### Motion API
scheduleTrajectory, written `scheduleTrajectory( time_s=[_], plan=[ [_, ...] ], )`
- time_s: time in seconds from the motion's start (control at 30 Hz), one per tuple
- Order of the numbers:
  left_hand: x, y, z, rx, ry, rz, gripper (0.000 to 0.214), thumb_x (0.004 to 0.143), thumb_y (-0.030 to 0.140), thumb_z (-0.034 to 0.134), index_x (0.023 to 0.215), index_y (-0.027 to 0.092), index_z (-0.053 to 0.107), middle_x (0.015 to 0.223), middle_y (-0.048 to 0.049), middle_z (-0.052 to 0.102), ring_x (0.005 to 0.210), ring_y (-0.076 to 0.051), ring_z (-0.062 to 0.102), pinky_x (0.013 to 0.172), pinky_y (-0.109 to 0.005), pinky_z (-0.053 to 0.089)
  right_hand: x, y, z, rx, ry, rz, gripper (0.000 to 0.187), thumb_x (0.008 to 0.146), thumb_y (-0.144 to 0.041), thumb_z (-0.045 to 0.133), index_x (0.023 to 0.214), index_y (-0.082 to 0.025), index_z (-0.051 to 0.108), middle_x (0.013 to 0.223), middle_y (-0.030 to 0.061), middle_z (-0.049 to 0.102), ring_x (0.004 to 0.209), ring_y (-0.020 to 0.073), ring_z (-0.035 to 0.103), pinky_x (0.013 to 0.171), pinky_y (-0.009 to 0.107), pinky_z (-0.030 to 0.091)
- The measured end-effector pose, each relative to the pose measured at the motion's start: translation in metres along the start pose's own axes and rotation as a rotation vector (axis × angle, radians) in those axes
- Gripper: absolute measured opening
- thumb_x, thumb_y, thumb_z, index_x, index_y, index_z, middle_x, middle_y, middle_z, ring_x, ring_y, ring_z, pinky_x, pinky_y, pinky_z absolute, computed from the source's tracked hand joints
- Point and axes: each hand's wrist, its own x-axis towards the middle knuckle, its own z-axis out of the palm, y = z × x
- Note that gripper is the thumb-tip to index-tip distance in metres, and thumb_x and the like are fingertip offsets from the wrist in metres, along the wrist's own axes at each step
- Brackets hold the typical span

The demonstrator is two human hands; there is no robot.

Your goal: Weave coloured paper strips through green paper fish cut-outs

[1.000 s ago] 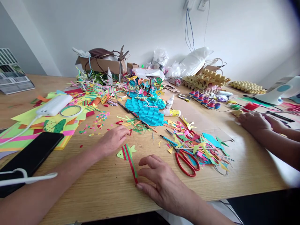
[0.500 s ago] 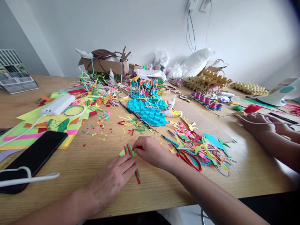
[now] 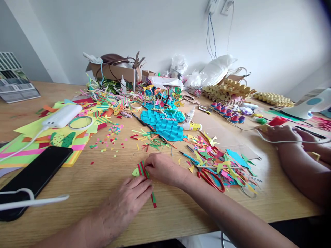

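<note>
A yellow-green paper fish [image 3: 136, 171] with red and green strips [image 3: 153, 199] across it lies on the wooden table [image 3: 181, 210] near the front edge. My left hand [image 3: 129, 199] lies flat on the strips just below the fish, fingers stretched out. My right hand [image 3: 161, 167] is closed in a pinch on the strips at the fish's right side. Red-handled scissors [image 3: 212, 179] lie just right of my right wrist.
A heap of coloured paper scraps [image 3: 224, 162] lies to the right. Blue woven paper [image 3: 167, 129], glue bottles [image 3: 191, 126], a black phone [image 3: 33, 179], a white power bank [image 3: 62, 115] and coloured sheets [image 3: 38, 144] lie around. Another person's hands [image 3: 281, 134] work at the right.
My left hand came back from the scraps and settled flat on the strips; my right hand moved up from the strips' lower end to pinch them beside the fish.
</note>
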Motion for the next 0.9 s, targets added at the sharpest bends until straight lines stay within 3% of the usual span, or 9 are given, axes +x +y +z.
scheduleTrajectory(
  time_s=[0.27, 0.5, 0.7, 0.9],
  plan=[
    [-0.002, 0.002, -0.003, -0.019, -0.088, -0.008, 0.031, 0.089, 0.011, 0.037, 0.111, 0.017, 0.057, 0.114, -0.0047, 0.062, 0.103, -0.019, 0.053, 0.079, -0.031, 0.041, 0.014, 0.0, -0.006, -0.055, 0.018, -0.006, 0.025, 0.073, -0.016, 0.045, 0.075, -0.017, 0.07, 0.074, 0.0045, 0.068, 0.066, 0.0133, 0.057, 0.054, 0.022, 0.032],
    [-0.002, 0.002, 0.0, 0.003, -0.088, -0.024, 0.032, 0.089, 0.012, 0.035, 0.112, 0.019, 0.057, 0.115, -0.0045, 0.062, 0.102, -0.019, 0.053, 0.08, -0.032, 0.04, 0.009, -0.002, -0.013, -0.063, 0.046, 0.001, 0.025, 0.074, -0.015, 0.045, 0.078, -0.017, 0.07, 0.078, 0.0047, 0.069, 0.07, 0.0137, 0.059, 0.055, 0.022, 0.033],
    [-0.003, 0.003, -0.002, 0.012, -0.066, -0.016, 0.032, 0.09, 0.011, 0.034, 0.109, 0.018, 0.058, 0.115, -0.0037, 0.062, 0.102, -0.019, 0.053, 0.08, -0.032, 0.04, 0.005, -0.006, -0.011, -0.071, -0.033, 0.029, 0.026, 0.073, -0.016, 0.045, 0.074, -0.017, 0.071, 0.072, 0.0054, 0.069, 0.065, 0.0141, 0.058, 0.052, 0.022, 0.032],
    [-0.001, 0.005, -0.005, 0.015, -0.062, -0.01, 0.031, 0.09, 0.012, 0.035, 0.109, 0.018, 0.058, 0.114, -0.0037, 0.062, 0.102, -0.019, 0.053, 0.081, -0.032, 0.039, 0.013, -0.002, -0.012, -0.073, 0.021, 0.04, 0.026, 0.073, -0.015, 0.045, 0.079, -0.016, 0.07, 0.08, 0.0066, 0.069, 0.07, 0.0148, 0.059, 0.054, 0.023, 0.033]
  ],
)
